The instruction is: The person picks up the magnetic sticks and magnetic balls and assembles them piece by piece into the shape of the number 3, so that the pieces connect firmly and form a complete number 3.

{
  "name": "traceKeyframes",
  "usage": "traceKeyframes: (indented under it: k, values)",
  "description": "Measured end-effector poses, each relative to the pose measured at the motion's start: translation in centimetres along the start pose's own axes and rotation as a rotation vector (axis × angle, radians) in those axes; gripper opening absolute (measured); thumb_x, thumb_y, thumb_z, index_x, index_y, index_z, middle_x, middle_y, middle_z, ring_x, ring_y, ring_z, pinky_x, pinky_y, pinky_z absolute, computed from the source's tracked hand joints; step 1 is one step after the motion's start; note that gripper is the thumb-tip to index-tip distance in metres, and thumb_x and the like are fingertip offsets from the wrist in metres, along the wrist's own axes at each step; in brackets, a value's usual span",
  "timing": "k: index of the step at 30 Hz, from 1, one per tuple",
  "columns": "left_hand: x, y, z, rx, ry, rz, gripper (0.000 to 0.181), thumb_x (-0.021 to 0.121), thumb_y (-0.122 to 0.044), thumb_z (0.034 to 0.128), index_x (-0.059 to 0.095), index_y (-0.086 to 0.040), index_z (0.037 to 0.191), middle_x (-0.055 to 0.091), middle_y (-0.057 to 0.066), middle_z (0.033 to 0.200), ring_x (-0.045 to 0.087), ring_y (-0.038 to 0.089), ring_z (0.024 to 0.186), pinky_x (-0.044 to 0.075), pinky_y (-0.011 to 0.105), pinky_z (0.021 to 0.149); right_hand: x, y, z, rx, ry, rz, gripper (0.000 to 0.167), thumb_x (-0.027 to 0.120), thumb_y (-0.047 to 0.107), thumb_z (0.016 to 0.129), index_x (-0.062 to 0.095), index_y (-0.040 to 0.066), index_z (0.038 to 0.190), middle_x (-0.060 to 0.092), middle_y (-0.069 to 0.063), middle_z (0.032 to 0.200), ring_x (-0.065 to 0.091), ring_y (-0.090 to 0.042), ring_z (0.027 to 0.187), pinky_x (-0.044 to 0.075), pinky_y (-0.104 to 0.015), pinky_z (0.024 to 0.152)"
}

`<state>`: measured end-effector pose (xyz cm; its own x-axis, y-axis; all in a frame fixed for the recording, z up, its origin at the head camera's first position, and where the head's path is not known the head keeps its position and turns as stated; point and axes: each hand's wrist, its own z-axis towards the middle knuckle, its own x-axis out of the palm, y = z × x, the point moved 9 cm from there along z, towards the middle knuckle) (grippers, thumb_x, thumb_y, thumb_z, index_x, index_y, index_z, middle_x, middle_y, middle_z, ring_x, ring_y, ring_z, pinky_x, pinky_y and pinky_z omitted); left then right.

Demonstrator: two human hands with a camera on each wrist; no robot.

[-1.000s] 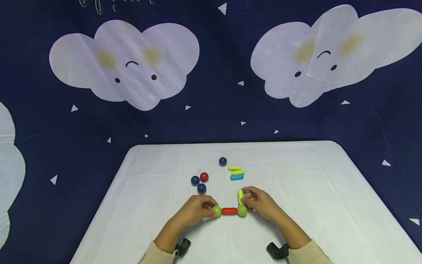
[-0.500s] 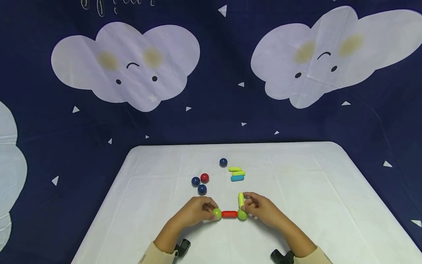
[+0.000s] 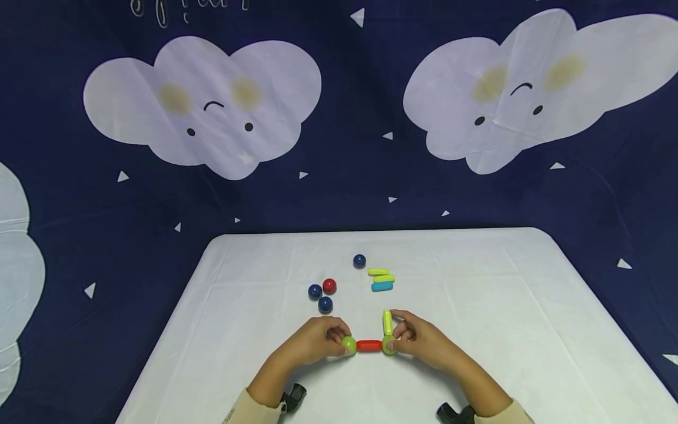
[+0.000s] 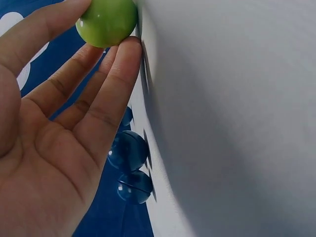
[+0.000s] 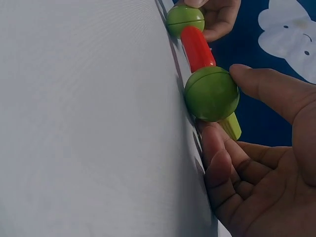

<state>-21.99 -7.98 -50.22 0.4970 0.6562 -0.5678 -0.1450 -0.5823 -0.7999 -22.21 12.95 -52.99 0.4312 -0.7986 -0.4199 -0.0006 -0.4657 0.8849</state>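
In the head view my left hand (image 3: 318, 343) pinches a green ball (image 3: 349, 343) between thumb and fingers. A red rod (image 3: 369, 345) joins this ball to a second green ball (image 5: 211, 94), gripped by my right hand (image 3: 426, 340). The right thumb lies against that ball, with curled fingers on its other side in the right wrist view. A yellow-green rod (image 3: 388, 321) points away from the second ball toward the table's far side. My right index finger reaches alongside that rod's far end. Part of the second ball is hidden behind the thumb in the head view.
Beyond the hands lie several blue balls (image 3: 325, 304) and a red ball (image 3: 329, 286). Two yellow-green rods (image 3: 378, 272) and a blue rod (image 3: 382, 286) lie side by side to their right. A white table (image 3: 238, 306) stands before a dark blue cloud-print cloth (image 3: 360, 106).
My right thumb has moved from the yellow-green rod down onto the green ball. The joined pieces sit slightly lower in the head view. My left hand keeps its hold.
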Motion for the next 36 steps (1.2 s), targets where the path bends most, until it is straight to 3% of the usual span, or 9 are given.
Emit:
traceKeyframes:
  k: [4, 6, 11, 15, 20, 25, 36]
  values:
    - [-0.6, 0.2, -0.1, -0.003, -0.019, -0.019, 0.034, 0.085, -0.016, 0.0807, 0.072, -0.008, 0.111, 0.069, 0.0, 0.093, 0.063, 0.01, 0.084, 0.052, 0.02, 0.075, 0.0, -0.1, -0.1, 0.0, -0.002, 0.0, 0.081, 0.082, 0.031, 0.084, 0.044, 0.0, 0.148, 0.064, -0.004, 0.101, 0.056, -0.011, 0.083, 0.049, -0.022, 0.066]
    - [-1.3, 0.3, -0.1, 0.004, -0.057, -0.023, 0.038, 0.084, -0.017, 0.0815, 0.071, -0.007, 0.115, 0.07, 0.001, 0.096, 0.064, 0.01, 0.085, 0.053, 0.02, 0.076, 0.0, 0.0, -0.1, 0.0, -0.002, 0.004, 0.08, 0.082, 0.031, 0.084, 0.044, 0.0, 0.148, 0.064, -0.004, 0.102, 0.056, -0.011, 0.083, 0.048, -0.022, 0.067]
    - [-3.8, 0.7, -0.4, 0.017, -0.249, 0.004, 0.038, 0.082, -0.019, 0.0838, 0.071, -0.005, 0.117, 0.07, 0.004, 0.099, 0.065, 0.012, 0.087, 0.054, 0.022, 0.076, 0.0, 0.0, -0.1, 0.002, -0.006, 0.008, 0.08, 0.082, 0.03, 0.084, 0.044, 0.0, 0.148, 0.065, -0.003, 0.102, 0.056, -0.011, 0.083, 0.048, -0.022, 0.067]
    - [-5.5, 1.5, -0.7, -0.006, -0.409, 0.013, 0.033, 0.082, -0.015, 0.0843, 0.072, -0.005, 0.114, 0.069, 0.006, 0.1, 0.066, 0.014, 0.088, 0.056, 0.024, 0.077, 0.1, 0.0, -0.1, 0.002, -0.007, 0.012, 0.079, 0.082, 0.029, 0.085, 0.044, 0.0, 0.148, 0.065, -0.003, 0.102, 0.056, -0.011, 0.083, 0.048, -0.021, 0.067]
    - [-6.7, 2.7, -1.0, -0.046, -0.524, -0.012, 0.031, 0.081, -0.011, 0.0842, 0.074, -0.006, 0.114, 0.068, 0.008, 0.1, 0.067, 0.017, 0.091, 0.056, 0.024, 0.077, 0.2, -0.2, 0.0, -0.005, -0.004, 0.018, 0.079, 0.082, 0.029, 0.084, 0.044, 0.0, 0.148, 0.065, -0.004, 0.102, 0.056, -0.01, 0.082, 0.048, -0.021, 0.068]
    - [-6.9, 3.6, -1.0, -0.089, -0.528, -0.049, 0.032, 0.08, -0.012, 0.0856, 0.074, -0.009, 0.117, 0.068, 0.009, 0.102, 0.067, 0.018, 0.093, 0.054, 0.021, 0.075, 0.2, -0.2, 0.0, -0.012, -0.004, 0.018, 0.079, 0.082, 0.029, 0.084, 0.045, 0.001, 0.148, 0.064, -0.005, 0.103, 0.056, -0.01, 0.083, 0.048, -0.021, 0.068]
    - [-6.1, 4.8, -0.3, -0.155, -0.438, -0.047, 0.041, 0.079, -0.017, 0.0863, 0.071, -0.013, 0.126, 0.072, 0.007, 0.11, 0.067, 0.019, 0.097, 0.055, 0.032, 0.081, 0.2, -0.2, 0.0, -0.01, -0.006, 0.027, 0.077, 0.082, 0.029, 0.085, 0.045, 0.003, 0.148, 0.064, -0.005, 0.103, 0.055, -0.011, 0.083, 0.048, -0.021, 0.068]
